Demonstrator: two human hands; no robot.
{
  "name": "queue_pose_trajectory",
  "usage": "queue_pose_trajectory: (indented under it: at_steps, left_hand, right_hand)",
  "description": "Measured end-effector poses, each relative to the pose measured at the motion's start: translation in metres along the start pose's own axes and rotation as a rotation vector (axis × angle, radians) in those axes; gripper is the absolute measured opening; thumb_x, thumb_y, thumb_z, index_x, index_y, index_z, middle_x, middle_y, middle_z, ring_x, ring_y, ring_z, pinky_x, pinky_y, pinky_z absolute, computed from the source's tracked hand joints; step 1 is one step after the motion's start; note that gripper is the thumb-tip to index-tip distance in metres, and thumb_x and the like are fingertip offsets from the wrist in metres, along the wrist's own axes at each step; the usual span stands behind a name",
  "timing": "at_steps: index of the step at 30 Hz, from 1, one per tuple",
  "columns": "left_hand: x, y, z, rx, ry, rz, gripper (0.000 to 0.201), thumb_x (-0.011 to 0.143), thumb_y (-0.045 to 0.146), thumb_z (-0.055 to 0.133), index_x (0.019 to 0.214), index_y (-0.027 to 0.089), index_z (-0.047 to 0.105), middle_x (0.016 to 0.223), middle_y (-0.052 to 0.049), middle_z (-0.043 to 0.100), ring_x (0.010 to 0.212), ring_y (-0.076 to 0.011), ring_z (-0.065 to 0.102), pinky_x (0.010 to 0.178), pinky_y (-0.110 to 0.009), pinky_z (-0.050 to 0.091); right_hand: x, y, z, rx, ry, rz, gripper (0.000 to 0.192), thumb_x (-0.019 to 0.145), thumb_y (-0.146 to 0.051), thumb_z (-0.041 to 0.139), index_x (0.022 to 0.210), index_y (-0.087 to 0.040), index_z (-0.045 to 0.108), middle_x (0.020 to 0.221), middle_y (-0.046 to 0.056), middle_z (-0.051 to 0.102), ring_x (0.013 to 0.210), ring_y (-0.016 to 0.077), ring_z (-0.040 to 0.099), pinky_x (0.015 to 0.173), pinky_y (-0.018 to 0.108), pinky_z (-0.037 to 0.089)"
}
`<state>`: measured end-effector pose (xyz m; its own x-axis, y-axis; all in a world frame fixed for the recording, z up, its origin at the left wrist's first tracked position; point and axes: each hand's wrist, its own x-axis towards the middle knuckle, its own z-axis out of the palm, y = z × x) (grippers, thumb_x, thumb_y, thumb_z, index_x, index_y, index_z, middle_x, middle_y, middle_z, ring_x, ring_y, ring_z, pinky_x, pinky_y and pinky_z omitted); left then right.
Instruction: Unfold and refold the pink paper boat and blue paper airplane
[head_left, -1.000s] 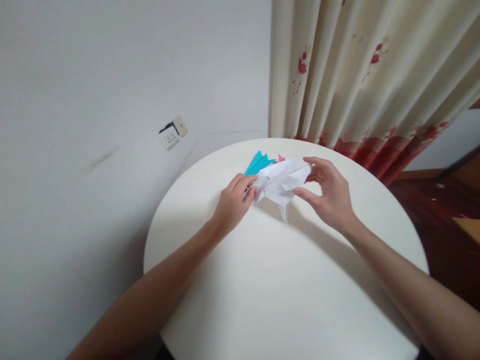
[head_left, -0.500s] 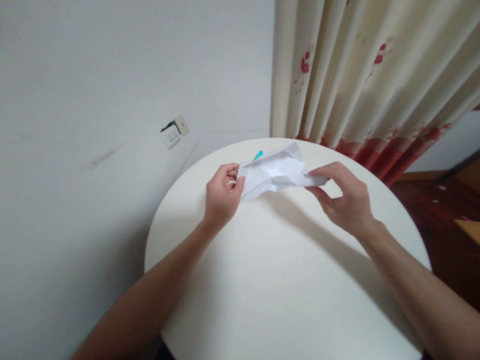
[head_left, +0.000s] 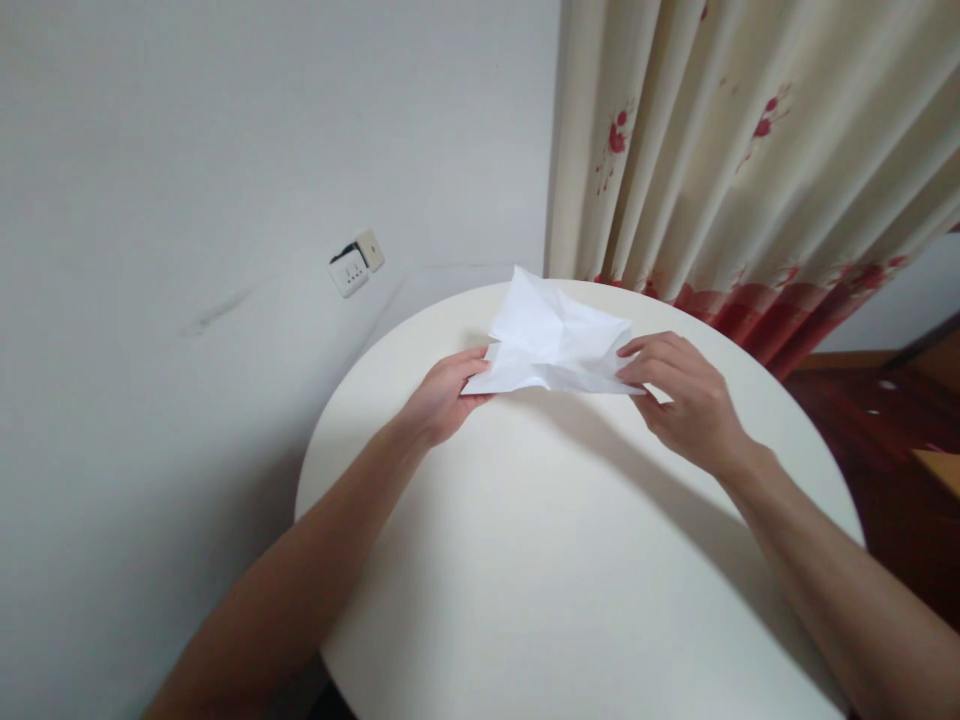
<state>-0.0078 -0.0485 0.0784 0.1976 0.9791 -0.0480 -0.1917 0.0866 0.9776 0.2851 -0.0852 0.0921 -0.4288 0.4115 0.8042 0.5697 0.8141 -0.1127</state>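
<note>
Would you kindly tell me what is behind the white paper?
Behind the white paper show only the round table's far rim, the wall and the curtain. Whatever lies on the table right behind the sheet is covered.

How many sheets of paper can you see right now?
1. A creased white sheet of paper is held above the round table between the left hand and right hand. It may hide others.

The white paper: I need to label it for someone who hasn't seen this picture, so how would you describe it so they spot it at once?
On the round white table, look toward its far edge, near the flowered curtain. There the left hand and right hand hold the white paper by its two ends. It is the only creased, partly unfolded sheet, brighter than the cream tabletop.
</note>
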Motion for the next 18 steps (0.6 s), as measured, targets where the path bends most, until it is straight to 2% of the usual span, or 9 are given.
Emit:
queue_pose_trajectory:
  at_steps: [4,7,8,10,12,13,15,17,18]
  left_hand:
    - [0.002,-0.003,-0.001,-0.05,0.085,-0.028,0.035,0.072,0.012,0.06,0.106,0.017,0.065,0.107,-0.009,0.07,0.092,-0.0174,0.067,0.081,-0.029,0.054]
    - [0.006,-0.004,-0.002,0.002,0.137,-0.075,0.046,0.073,0.012,0.06,0.119,0.02,0.059,0.108,-0.008,0.067,0.089,-0.0175,0.065,0.077,-0.029,0.053]
    - [0.007,-0.004,-0.003,0.064,0.168,-0.044,0.048,0.075,0.014,0.061,0.123,0.021,0.057,0.107,-0.007,0.066,0.089,-0.018,0.065,0.076,-0.03,0.053]
    - [0.007,-0.002,-0.004,0.252,0.31,0.183,0.046,0.08,0.021,0.062,0.125,0.023,0.054,0.105,-0.005,0.064,0.092,-0.0189,0.064,0.078,-0.031,0.053]
    - [0.001,0.003,-0.002,0.48,0.479,0.585,0.038,0.085,0.027,0.061,0.122,0.023,0.056,0.107,-0.006,0.061,0.099,-0.0197,0.061,0.083,-0.032,0.052]
    - [-0.004,0.005,0.0,0.592,0.519,0.787,0.034,0.087,0.03,0.061,0.121,0.022,0.057,0.111,-0.007,0.06,0.105,-0.0209,0.059,0.087,-0.035,0.051]
    - [-0.017,0.009,0.008,0.819,0.423,1.044,0.03,0.09,0.036,0.063,0.116,0.022,0.06,0.109,-0.007,0.062,0.104,-0.0225,0.059,0.093,-0.039,0.049]
    - [-0.028,0.01,0.019,1.059,0.21,1.131,0.043,0.083,0.045,0.074,0.117,0.022,0.062,0.11,-0.009,0.065,0.108,-0.0263,0.058,0.099,-0.044,0.045]
    - [-0.031,0.009,0.024,1.15,0.13,1.119,0.053,0.079,0.048,0.078,0.121,0.021,0.061,0.114,-0.01,0.065,0.111,-0.0279,0.057,0.101,-0.045,0.043]
  right_hand:
    - [-0.002,0.001,0.003,0.087,-0.039,-0.029,0.022,0.087,-0.005,0.054,0.08,-0.023,0.063,0.083,0.006,0.067,0.095,0.0248,0.066,0.08,0.041,0.05]
    - [-0.001,0.001,0.004,0.171,-0.006,0.049,0.017,0.087,-0.007,0.057,0.085,-0.023,0.063,0.088,0.006,0.067,0.09,0.0236,0.065,0.076,0.038,0.05]
    - [-0.001,0.001,0.004,0.192,0.017,0.093,0.014,0.088,-0.01,0.059,0.086,-0.023,0.064,0.088,0.006,0.067,0.087,0.0228,0.065,0.074,0.037,0.049]
    - [0.001,0.0,0.004,0.205,0.052,0.175,0.008,0.089,-0.015,0.063,0.088,-0.023,0.064,0.084,0.005,0.065,0.079,0.0209,0.062,0.071,0.035,0.047]
    - [0.002,0.0,0.005,0.193,0.057,0.221,0.005,0.09,-0.019,0.064,0.086,-0.022,0.064,0.08,0.003,0.062,0.073,0.0193,0.058,0.068,0.033,0.044]
    - [0.002,-0.001,0.005,0.193,0.05,0.234,0.006,0.091,-0.02,0.064,0.085,-0.022,0.063,0.078,0.003,0.06,0.072,0.0188,0.057,0.067,0.033,0.043]
    - [0.003,-0.002,0.006,0.21,0.036,0.241,0.009,0.092,-0.022,0.064,0.083,-0.021,0.063,0.077,0.003,0.058,0.071,0.0186,0.055,0.066,0.032,0.042]
    - [0.003,-0.004,0.007,0.244,0.013,0.236,0.01,0.093,-0.024,0.063,0.084,-0.021,0.063,0.078,0.003,0.058,0.073,0.0189,0.055,0.067,0.032,0.042]
    - [0.003,-0.005,0.008,0.266,-0.006,0.229,0.009,0.094,-0.024,0.062,0.085,-0.02,0.064,0.079,0.004,0.059,0.074,0.019,0.055,0.068,0.032,0.043]
